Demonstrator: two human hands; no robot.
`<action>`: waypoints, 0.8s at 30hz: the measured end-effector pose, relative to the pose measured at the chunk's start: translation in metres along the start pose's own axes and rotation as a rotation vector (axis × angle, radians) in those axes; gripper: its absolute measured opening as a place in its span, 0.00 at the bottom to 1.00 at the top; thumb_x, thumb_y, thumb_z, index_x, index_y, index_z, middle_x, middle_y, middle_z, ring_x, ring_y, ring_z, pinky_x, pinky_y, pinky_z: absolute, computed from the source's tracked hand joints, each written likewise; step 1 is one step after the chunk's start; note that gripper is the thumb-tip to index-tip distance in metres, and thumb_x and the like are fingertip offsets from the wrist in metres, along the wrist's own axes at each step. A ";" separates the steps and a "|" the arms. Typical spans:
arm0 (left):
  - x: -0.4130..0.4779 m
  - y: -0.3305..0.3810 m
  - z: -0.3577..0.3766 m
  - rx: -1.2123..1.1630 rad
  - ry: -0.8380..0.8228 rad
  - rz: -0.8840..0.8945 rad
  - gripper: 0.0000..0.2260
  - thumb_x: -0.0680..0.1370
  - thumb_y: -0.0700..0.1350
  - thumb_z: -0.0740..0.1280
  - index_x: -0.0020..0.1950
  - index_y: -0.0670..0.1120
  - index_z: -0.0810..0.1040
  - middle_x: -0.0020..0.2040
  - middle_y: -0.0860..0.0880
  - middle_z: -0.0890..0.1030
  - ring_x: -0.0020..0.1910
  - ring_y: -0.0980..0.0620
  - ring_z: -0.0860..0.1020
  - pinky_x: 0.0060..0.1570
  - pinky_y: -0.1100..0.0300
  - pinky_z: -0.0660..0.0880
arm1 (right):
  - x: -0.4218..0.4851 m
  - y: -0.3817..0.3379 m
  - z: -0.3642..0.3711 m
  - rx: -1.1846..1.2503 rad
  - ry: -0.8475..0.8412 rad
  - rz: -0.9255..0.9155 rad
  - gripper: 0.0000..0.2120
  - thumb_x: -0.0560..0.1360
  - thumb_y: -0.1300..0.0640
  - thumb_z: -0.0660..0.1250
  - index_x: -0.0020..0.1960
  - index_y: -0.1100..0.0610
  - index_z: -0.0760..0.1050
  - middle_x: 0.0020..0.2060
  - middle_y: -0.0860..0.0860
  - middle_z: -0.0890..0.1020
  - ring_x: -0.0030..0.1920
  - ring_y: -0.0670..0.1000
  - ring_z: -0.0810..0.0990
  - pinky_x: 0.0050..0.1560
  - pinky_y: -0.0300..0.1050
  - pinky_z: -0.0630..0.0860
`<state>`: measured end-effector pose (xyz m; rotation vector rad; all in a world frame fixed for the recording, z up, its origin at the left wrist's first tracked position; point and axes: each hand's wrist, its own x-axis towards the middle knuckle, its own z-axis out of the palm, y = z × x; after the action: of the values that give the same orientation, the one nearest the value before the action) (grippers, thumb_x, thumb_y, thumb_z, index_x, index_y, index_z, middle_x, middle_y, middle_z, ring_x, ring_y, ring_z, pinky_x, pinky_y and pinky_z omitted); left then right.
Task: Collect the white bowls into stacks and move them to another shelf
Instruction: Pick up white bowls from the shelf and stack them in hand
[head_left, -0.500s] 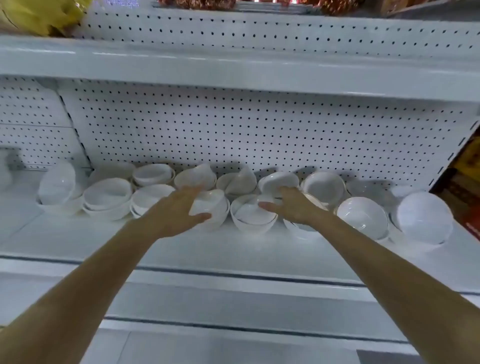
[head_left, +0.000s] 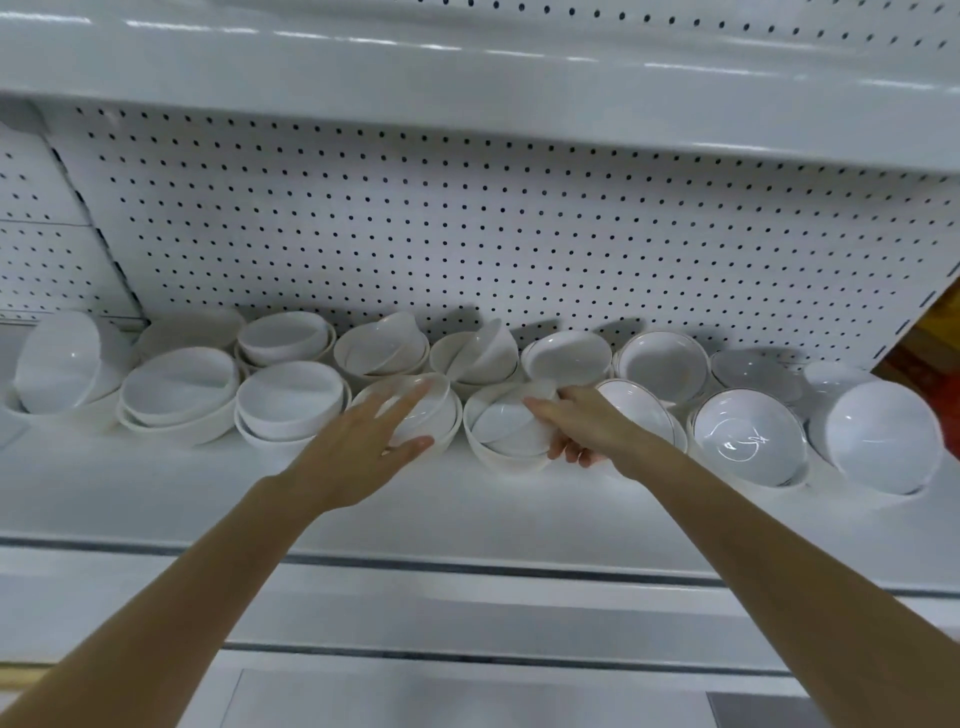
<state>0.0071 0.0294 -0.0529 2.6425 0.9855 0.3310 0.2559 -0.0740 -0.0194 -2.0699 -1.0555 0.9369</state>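
Several white bowls stand in two rows along the back of a white shelf (head_left: 467, 509), many nested in small stacks. My left hand (head_left: 363, 447) is spread open over a front-row stack of bowls (head_left: 436, 410), its fingers reaching the top bowl's rim and its thumb at the lower side. My right hand (head_left: 582, 426) grips the right rim of the neighbouring stack of bowls (head_left: 504, 431), thumb on the inside, fingers curled under the outside. To the right sit gold-rimmed bowls (head_left: 748, 436) and a tilted plain bowl (head_left: 883, 441).
A perforated white back panel (head_left: 467, 234) rises behind the bowls and an upper shelf (head_left: 467, 78) overhangs them. More bowl stacks (head_left: 182, 395) fill the left end. A lower shelf edge (head_left: 467, 613) runs across the front below my arms.
The view has closed in on the shelf. My right hand has shifted from the bowls farther right onto the rim of the centre stack and curled round it. My left hand stays spread over its stack.
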 end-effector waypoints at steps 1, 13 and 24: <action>0.000 -0.002 0.002 -0.007 0.008 0.014 0.35 0.72 0.72 0.45 0.77 0.61 0.50 0.77 0.52 0.58 0.72 0.47 0.65 0.67 0.50 0.68 | 0.000 -0.002 -0.001 0.025 -0.006 0.025 0.19 0.75 0.44 0.65 0.57 0.57 0.70 0.27 0.53 0.80 0.22 0.47 0.72 0.25 0.37 0.67; 0.004 -0.007 -0.006 -0.084 -0.016 0.030 0.34 0.72 0.71 0.41 0.77 0.61 0.50 0.77 0.50 0.59 0.74 0.48 0.61 0.71 0.52 0.60 | -0.007 -0.005 0.005 0.303 0.011 0.118 0.06 0.75 0.67 0.58 0.45 0.58 0.72 0.31 0.57 0.75 0.28 0.52 0.77 0.27 0.39 0.75; -0.040 0.032 -0.006 -0.628 0.454 -0.080 0.20 0.81 0.58 0.54 0.70 0.53 0.69 0.62 0.54 0.72 0.62 0.58 0.70 0.59 0.71 0.66 | -0.069 -0.017 0.012 0.593 0.061 -0.026 0.07 0.78 0.66 0.58 0.53 0.59 0.73 0.32 0.61 0.76 0.26 0.50 0.74 0.29 0.40 0.73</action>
<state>-0.0054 -0.0191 -0.0399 1.9848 0.9099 1.0605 0.2094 -0.1219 0.0085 -1.5755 -0.6622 1.0174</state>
